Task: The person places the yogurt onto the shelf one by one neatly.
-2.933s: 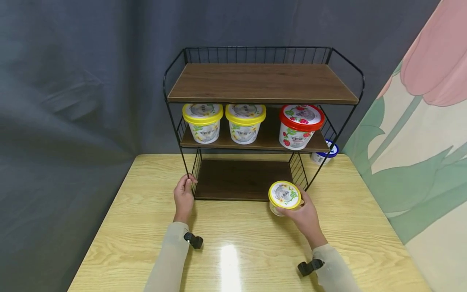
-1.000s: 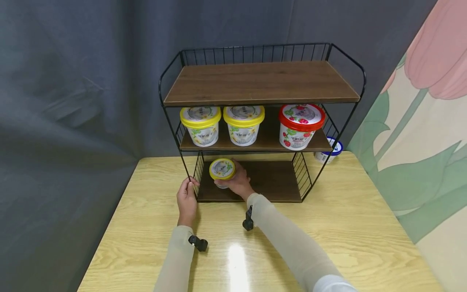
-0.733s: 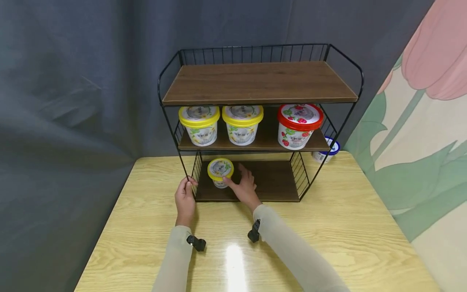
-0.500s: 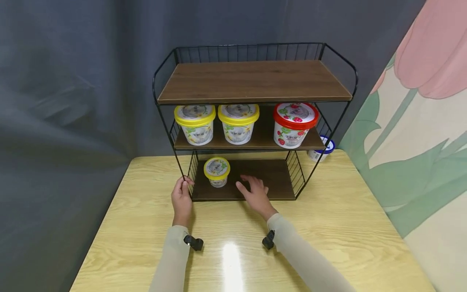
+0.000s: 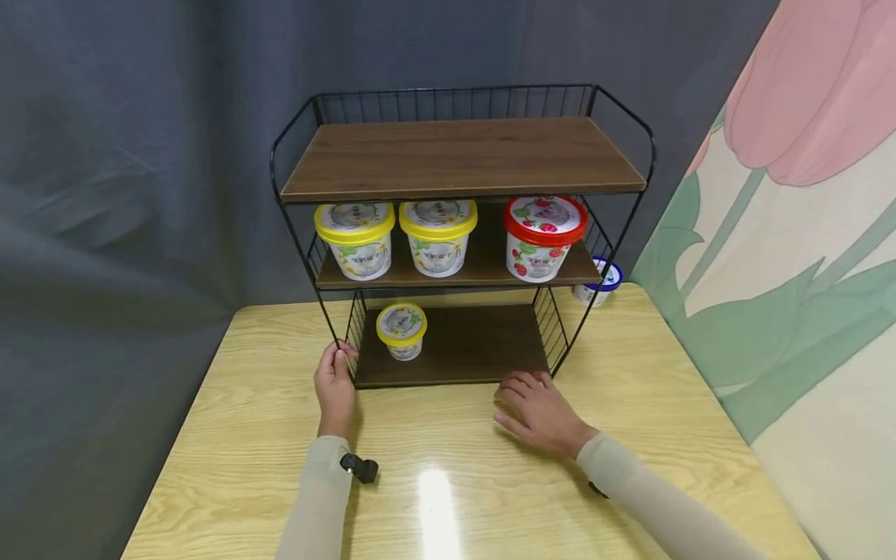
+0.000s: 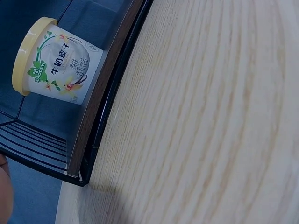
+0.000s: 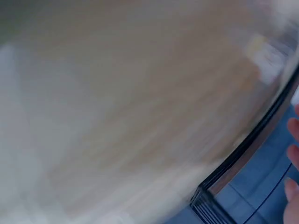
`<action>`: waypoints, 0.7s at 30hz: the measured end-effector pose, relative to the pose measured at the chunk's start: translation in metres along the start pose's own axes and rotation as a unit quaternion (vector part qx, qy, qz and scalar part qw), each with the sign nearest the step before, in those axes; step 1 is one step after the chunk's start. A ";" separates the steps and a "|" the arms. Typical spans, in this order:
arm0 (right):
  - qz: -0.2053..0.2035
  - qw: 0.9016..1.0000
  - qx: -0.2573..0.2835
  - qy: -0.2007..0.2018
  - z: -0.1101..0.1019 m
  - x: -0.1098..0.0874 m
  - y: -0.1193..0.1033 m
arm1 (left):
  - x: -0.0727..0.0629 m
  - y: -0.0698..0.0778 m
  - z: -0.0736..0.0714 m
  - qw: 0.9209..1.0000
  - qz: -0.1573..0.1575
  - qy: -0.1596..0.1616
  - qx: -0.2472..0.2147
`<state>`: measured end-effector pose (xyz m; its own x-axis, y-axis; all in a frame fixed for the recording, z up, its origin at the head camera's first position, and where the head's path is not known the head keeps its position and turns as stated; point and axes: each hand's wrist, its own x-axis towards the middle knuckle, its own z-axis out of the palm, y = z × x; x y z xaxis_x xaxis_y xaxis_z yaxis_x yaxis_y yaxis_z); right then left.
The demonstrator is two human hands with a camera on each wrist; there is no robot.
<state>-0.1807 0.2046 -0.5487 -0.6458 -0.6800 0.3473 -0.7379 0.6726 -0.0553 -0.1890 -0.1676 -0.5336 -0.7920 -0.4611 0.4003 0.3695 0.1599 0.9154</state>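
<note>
My left hand (image 5: 336, 385) grips the front left post of a black wire rack with brown wooden shelves (image 5: 462, 159). A small yellow-lidded tub (image 5: 402, 330) stands upright at the left of the bottom shelf; its printed side faces the left wrist view as a white tub (image 6: 60, 63). Just in front of the bottom shelf's right end is my right hand (image 5: 539, 412), fingers relaxed and holding nothing. On the middle shelf stand two larger yellow-lidded tubs, one at the left (image 5: 355, 241) and another beside it (image 5: 438, 237), and a red-lidded tub (image 5: 545, 237) at the right.
A blue-lidded tub (image 5: 599, 281) stands on the wooden table (image 5: 231, 435) behind the rack's right side, partly hidden by its frame. A dark curtain (image 5: 140, 194) hangs behind and to the left. Tulip-patterned fabric (image 5: 791, 233) covers the right side. The right wrist view is blurred.
My right hand carried the small yellow-lidded tub leftward onto the bottom shelf, let go, and drew back right and toward me. My left hand has kept hold of the post.
</note>
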 end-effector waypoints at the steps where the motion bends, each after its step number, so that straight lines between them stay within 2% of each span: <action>1: -0.015 1.000 -0.019 0.004 -0.001 -0.005 0.001 | 0.000 0.000 0.000 1.000 0.003 0.000 0.000; 5: -0.050 0.996 -0.073 0.015 -0.003 -0.023 0.008 | 0.000 0.001 -0.001 1.000 0.011 -0.003 -0.002; 8: -0.037 0.996 -0.083 0.020 -0.002 -0.038 0.017 | -0.001 0.003 -0.001 1.000 0.009 -0.009 -0.003; 13: 0.014 0.997 -0.068 0.032 -0.001 -0.067 0.038 | -0.001 0.005 -0.001 1.000 0.006 -0.010 -0.009; 17: 0.063 0.994 -0.062 0.062 -0.005 -0.092 0.061 | -0.001 0.002 -0.001 1.000 0.009 -0.013 -0.015; 21: 0.153 0.983 -0.048 0.095 -0.015 -0.103 0.088 | -0.003 0.020 -0.002 1.000 0.007 -0.028 -0.011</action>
<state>-0.1762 0.3383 -0.5754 -0.7791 -0.3814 0.4975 -0.4877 0.8674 -0.0987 -0.1777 -0.1645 -0.5164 -0.8130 -0.4090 0.4146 0.3902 0.1459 0.9091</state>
